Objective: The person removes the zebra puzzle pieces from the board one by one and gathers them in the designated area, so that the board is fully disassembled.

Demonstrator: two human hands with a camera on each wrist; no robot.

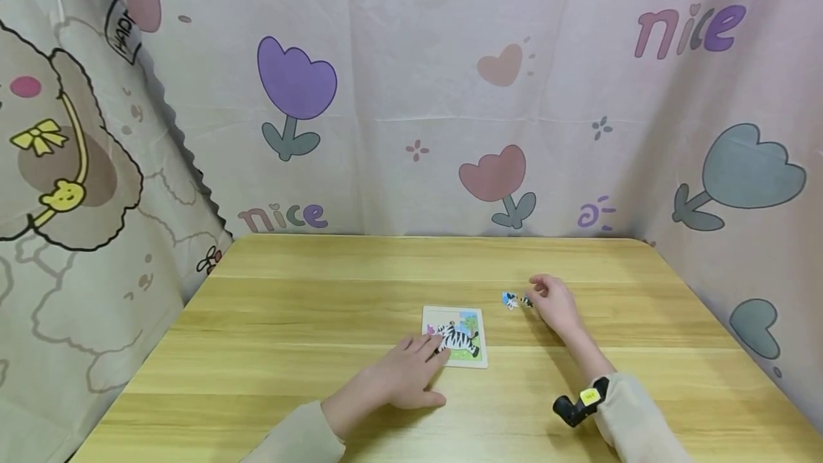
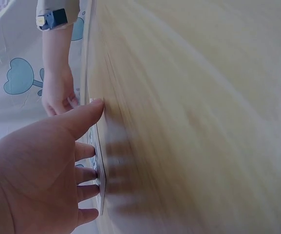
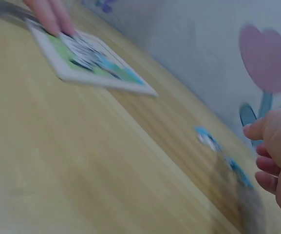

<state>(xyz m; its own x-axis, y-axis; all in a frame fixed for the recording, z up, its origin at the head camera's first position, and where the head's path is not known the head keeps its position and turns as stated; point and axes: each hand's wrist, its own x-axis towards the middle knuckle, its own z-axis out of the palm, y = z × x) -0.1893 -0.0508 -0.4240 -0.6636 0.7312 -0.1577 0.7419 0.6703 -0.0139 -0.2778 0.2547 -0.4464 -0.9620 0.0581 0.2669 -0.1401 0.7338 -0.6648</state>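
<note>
A zebra jigsaw puzzle [image 1: 469,338] in a pale square frame lies flat on the wooden table. My left hand [image 1: 411,370] rests on its near left corner with the fingers spread and fairly straight. In the left wrist view, the fingertips of the left hand [image 2: 38,165] meet the thin board edge. To the right of the board lie two loose puzzle pieces, one with blue [image 1: 510,300] and a darker one [image 1: 527,301] beside it. Over the darker piece hovers my right hand [image 1: 556,306], fingers loosely bent, nothing seen between them. The right wrist view is blurred.
The wooden table [image 1: 308,306] runs back to a patterned curtain [image 1: 398,91] with printed flowers. Another curtain [image 1: 71,320] hangs along the left side. A black wrist camera [image 1: 579,406] is strapped at the right sleeve.
</note>
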